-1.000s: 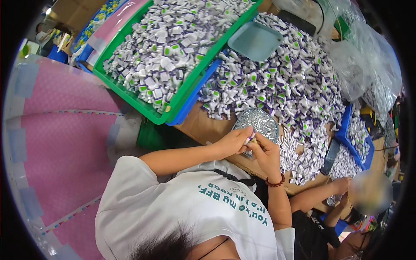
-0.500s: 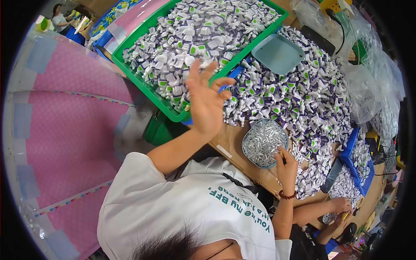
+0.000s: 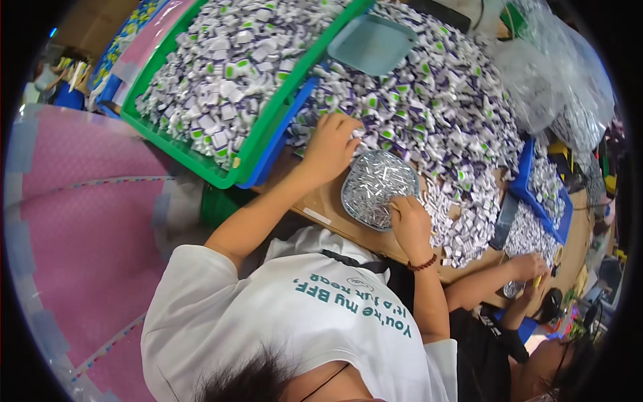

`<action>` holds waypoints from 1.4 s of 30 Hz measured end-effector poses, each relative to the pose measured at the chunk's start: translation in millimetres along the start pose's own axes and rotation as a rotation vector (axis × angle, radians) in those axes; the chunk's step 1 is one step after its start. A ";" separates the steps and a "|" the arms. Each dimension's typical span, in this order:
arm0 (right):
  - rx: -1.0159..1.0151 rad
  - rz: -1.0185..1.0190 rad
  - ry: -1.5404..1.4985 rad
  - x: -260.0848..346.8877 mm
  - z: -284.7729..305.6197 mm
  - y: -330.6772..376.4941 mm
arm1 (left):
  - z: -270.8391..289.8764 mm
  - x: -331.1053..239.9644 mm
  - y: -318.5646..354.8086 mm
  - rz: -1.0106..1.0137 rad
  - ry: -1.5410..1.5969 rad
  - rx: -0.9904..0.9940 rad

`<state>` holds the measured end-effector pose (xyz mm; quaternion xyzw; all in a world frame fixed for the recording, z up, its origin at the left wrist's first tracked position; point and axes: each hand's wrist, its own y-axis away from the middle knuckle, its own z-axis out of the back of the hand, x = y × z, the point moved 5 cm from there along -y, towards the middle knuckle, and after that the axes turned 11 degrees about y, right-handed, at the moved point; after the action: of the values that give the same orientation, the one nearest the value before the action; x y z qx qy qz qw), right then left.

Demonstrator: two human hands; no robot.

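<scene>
My left hand rests at the near left edge of a heap of small white and purple plastic toy parts, many with a green patch. Its fingers are curled round a white part at the heap. A rounded grey-blue bowl of shiny metal pins stands just right of it. Over the bowl's near right side is my right hand, with a beaded bracelet on the wrist. Thumb and fingertips are pinched together at the pins; what lies between them is too small to make out.
A green tray full of similar parts sits on a blue one at the left. A shallow grey-blue tray lies on the heap. Beyond are clear plastic bags and a blue bin. A co-worker's hands work at the right.
My left hand, raised with fingers spread beside the green tray, has come down to the heap and closed. My right hand stays at the pin bowl. The whole view has shifted.
</scene>
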<state>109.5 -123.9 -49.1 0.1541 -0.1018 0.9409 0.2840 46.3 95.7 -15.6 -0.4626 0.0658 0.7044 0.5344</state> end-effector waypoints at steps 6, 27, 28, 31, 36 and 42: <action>-0.015 -0.180 -0.286 -5.5 11.1 1.0 | -33.2 -2.7 -3.4 -0.127 -0.219 0.166; 0.029 0.012 0.234 10.1 5.8 -6.1 | -16.5 16.5 1.9 0.752 1.139 0.258; 0.040 0.007 0.257 10.0 5.9 -6.8 | -17.6 10.9 6.2 0.791 1.260 0.283; -0.024 -0.015 0.107 6.3 11.7 -6.6 | -22.5 0.9 17.7 0.876 1.605 0.323; -0.103 -0.190 -0.314 -4.2 29.3 -7.4 | -33.5 -18.1 27.1 1.059 1.965 0.287; -0.060 -0.459 -0.829 -14.6 18.4 0.5 | -47.7 -21.9 38.2 0.952 1.475 0.354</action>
<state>125.1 -136.8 -37.2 0.5268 -0.1969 0.7096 0.4244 43.0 36.6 -42.0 -0.6324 0.6851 0.3545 0.0710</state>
